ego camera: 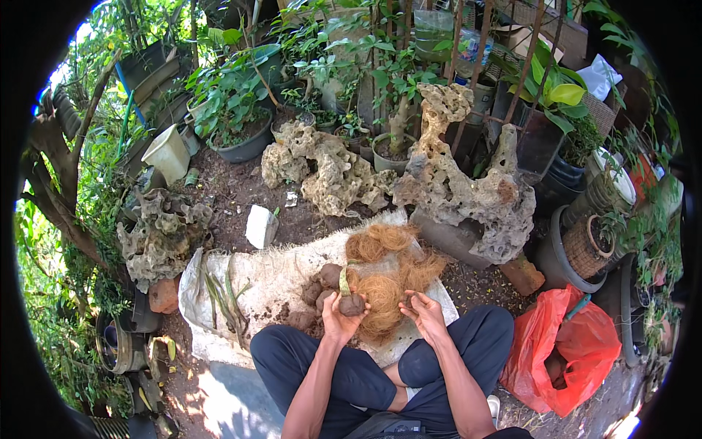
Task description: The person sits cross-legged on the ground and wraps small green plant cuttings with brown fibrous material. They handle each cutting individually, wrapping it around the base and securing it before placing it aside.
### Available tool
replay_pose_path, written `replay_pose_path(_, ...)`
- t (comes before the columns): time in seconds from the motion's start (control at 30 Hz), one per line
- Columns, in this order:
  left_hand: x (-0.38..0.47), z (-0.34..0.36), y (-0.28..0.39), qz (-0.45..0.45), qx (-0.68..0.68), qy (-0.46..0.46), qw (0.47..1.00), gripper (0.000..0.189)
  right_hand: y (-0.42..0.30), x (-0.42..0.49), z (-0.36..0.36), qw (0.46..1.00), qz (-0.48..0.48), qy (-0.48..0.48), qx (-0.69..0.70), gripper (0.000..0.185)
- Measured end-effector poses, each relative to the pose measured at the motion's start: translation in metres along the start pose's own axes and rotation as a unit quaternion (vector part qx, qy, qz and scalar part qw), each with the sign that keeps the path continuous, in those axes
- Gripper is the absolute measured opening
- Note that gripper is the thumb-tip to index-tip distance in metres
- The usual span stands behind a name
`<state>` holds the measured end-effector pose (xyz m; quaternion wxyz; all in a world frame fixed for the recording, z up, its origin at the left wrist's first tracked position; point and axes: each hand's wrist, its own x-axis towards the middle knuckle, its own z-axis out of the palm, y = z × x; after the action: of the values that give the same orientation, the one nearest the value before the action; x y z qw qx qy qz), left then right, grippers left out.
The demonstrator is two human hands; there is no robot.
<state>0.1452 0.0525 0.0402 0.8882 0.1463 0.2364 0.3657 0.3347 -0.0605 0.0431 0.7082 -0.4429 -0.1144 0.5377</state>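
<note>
My left hand [341, 322] cradles a round ball of dark soil [351, 305] with a striped green leaf cutting [344, 281] standing upright in it. Between the fingertips of my right hand [428, 318] is a small dark clump [408, 300], probably soil. Loose brown coir fiber [379, 300] is heaped between my hands and beyond them. Several more soil balls [330, 274] lie beside and behind my left hand, with crumbs of soil around them. Long green leaf cuttings [226, 299] rest farther left on the white woven sack [274, 263].
Large porous rocks [466, 181] and potted plants [238, 134] stand beyond the sack. A white block [261, 226] sits on the bare ground. To my right, a red plastic bag [559, 351] holds dark lumps. Another rugged rock [162, 230] is at left, above a brick [164, 295].
</note>
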Motion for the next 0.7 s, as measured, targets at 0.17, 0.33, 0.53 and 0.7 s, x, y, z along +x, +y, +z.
replay_pose_path(0.17,-0.0006,0.0010,-0.0003,0.004,-0.005,0.021,1.000,0.052,0.0004,0.0009,-0.0020,0.997,-0.009,0.013,-0.070,0.023)
replay_pose_path(0.33,-0.0023,0.0011,0.0000,-0.001,0.003,0.009,1.000,0.052,0.0043,0.0019,-0.0042,0.997,-0.008,-0.016,-0.078,0.025)
replay_pose_path(0.53,-0.0019,-0.0016,-0.0003,-0.010,0.005,0.002,1.000,0.050,0.0047,0.0008,0.0005,0.997,0.001,-0.031,-0.066,0.035)
replay_pose_path(0.7,-0.0007,-0.0048,-0.0002,-0.027,-0.006,0.025,0.999,0.049,-0.0026,-0.0014,0.0021,0.997,0.036,-0.062,0.003,0.041)
